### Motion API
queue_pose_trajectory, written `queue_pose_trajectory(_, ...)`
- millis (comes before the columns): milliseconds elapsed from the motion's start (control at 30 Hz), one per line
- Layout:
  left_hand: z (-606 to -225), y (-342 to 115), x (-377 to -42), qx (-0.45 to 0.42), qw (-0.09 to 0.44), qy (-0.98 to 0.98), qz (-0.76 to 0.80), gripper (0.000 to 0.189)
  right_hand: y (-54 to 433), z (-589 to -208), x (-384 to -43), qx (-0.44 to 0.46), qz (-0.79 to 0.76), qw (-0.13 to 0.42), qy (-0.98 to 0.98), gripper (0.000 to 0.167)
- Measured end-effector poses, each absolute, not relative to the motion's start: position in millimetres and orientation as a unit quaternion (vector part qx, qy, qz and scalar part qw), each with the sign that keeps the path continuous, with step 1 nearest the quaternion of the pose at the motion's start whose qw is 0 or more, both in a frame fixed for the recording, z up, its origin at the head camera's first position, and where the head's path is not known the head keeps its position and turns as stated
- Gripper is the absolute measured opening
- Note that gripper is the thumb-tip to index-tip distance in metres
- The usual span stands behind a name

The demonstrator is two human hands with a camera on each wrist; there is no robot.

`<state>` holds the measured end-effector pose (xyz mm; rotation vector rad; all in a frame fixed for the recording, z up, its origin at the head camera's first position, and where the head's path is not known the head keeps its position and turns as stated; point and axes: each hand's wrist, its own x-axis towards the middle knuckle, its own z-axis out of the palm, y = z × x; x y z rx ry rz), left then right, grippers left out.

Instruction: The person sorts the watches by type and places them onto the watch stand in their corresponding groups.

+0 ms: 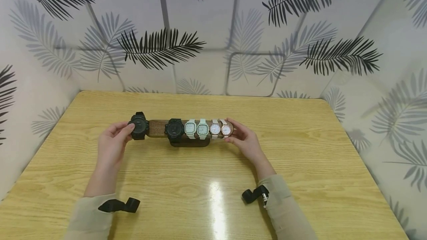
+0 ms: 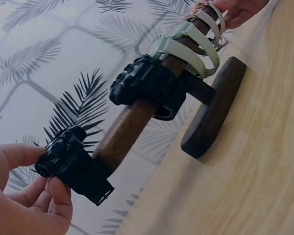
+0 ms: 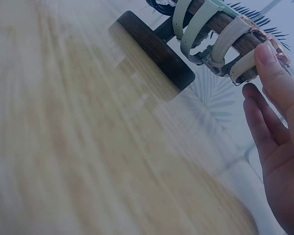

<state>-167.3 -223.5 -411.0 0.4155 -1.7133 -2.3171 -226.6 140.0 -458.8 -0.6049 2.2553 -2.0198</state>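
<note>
My left hand (image 1: 113,142) pinches a black watch (image 1: 138,126) between thumb and fingers. That watch is at the left end of a dark wooden watch stand (image 1: 156,129); in the left wrist view its strap (image 2: 90,178) overlaps the bar's end. Along the bar sit another black watch (image 1: 174,128), two pale green square watches (image 1: 202,129) and two white-strapped round watches (image 1: 215,128). My right hand (image 1: 247,142) holds the bar's right end, thumb (image 3: 266,56) against the outermost white strap (image 3: 245,66). Its other fingers are partly hidden behind the bar in the head view.
The stand's dark base (image 2: 213,115) rests on a light wood-grain table (image 1: 180,180). Behind the table rises a pale leaf-patterned backdrop (image 1: 207,17). Black wrist mounts (image 1: 120,205) sit on both sleeves.
</note>
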Motion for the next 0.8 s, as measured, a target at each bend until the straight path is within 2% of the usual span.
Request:
queue_pose_trajectory(400,-427.6,-219.3,-172.4,0.158,0.073,-0.608,-0.774,0.006,140.1,-459.3,-226.9,-0.196,-0.657,0.031,0.727,0.064)
queue_pose_trajectory(633,-427.7,-217.8,-170.1,0.138,0.063,-0.738,-0.657,0.049,140.2,-460.1,-227.4,-0.196,-0.657,0.03,0.728,0.063)
queue_pose_trajectory(800,-424.8,-215.9,-166.6,0.103,0.069,-0.831,-0.542,0.054,140.1,-459.6,-226.8,-0.191,-0.652,0.031,0.733,0.064)
